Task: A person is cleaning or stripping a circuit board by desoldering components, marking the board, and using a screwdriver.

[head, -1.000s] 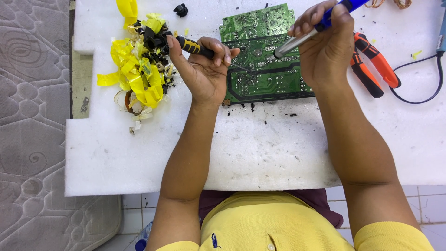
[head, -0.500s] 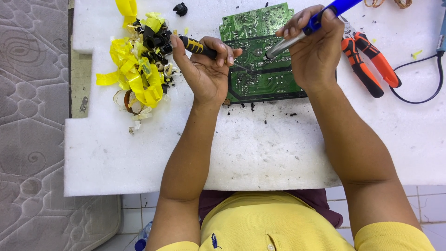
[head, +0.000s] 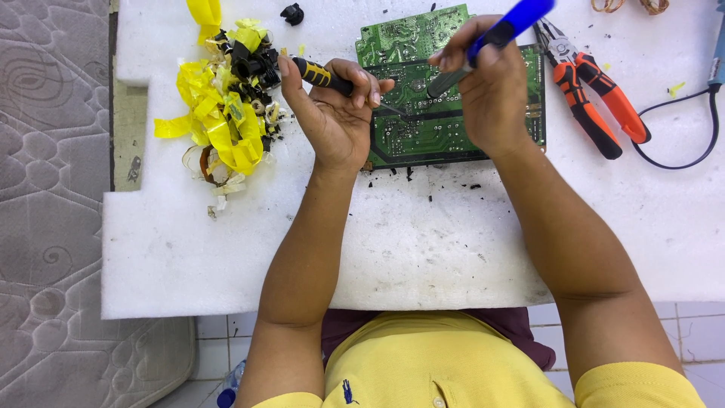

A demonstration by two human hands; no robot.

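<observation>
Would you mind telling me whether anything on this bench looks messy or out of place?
Yes: small black crumbs lie scattered on the white foam sheet below the green circuit board, and a heap of torn yellow tape sits left of it.

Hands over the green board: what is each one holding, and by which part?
The left hand grips a screwdriver by its black-and-yellow handle. The right hand holds a blue-handled tool where handle meets metal shaft, above the circuit board.
</observation>
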